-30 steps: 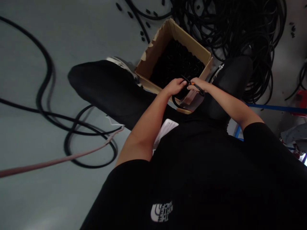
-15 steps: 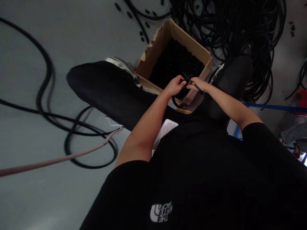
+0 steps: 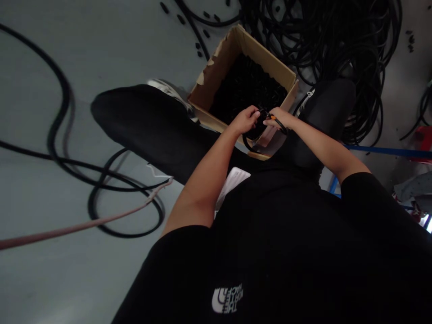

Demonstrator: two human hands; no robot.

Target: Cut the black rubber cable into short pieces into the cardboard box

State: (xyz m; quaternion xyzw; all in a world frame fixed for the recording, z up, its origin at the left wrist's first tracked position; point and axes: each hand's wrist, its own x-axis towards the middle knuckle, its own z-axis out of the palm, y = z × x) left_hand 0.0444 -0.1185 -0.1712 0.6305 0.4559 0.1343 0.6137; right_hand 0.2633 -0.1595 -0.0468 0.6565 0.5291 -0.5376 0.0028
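Over the near edge of a cardboard box point(image 3: 219, 125) filled with small black pieces point(image 3: 249, 85), my two hands are close together. My left hand point(image 3: 247, 119) pinches the end of a black hose point(image 3: 248, 145), which loops down below it. My right hand point(image 3: 279, 118) is closed around a tool with black and orange handles point(image 3: 272, 118). The tool's front end points toward my left hand, at the hose end; its exact contact is too dark to make out.
Tangled black hoses point(image 3: 337, 40) lie beyond the box to the right. More black hose point(image 3: 60, 90) and a pinkish cord point(image 3: 101, 220) cross the floor at left. Small black pieces point(image 3: 181, 19) are scattered near the box. A blue bar point(image 3: 388, 150) is at right.
The tool's long dark front part, which stuck up between my hands, has turned down toward my left hand and looks shorter. My left hand has shifted slightly left.
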